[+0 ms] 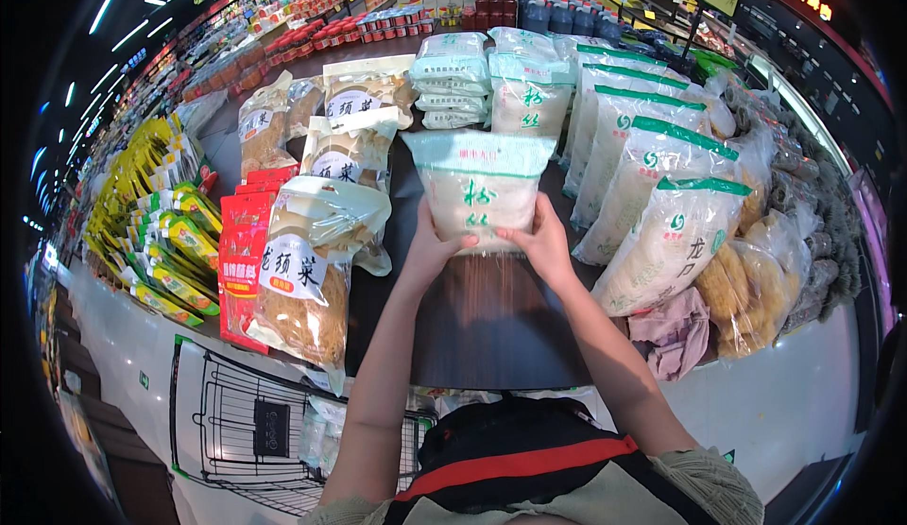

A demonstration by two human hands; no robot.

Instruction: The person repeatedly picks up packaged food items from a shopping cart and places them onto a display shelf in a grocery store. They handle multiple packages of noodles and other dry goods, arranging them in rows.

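Note:
A clear plastic bag of white dried vermicelli with a pale green top band (482, 185) stands upright between my hands at the middle of the dark display table (496, 341). My left hand (438, 238) grips its lower left side, thumb across the front. On the lower right side, my right hand (538, 231) holds it the same way. Just behind it are an upright bag of the same kind (531, 96) and a flat stack of such bags (452, 82). Whether the held bag's base touches the table is hard to see.
Bags of brown dried strands (301, 291) and red packets (244, 263) stand left, beyond them yellow-green packets (188, 241). Large green-topped noodle bags (673, 248) line the right, near a crumpled pink cloth (669, 330). A wire shopping cart (241, 419) is below left.

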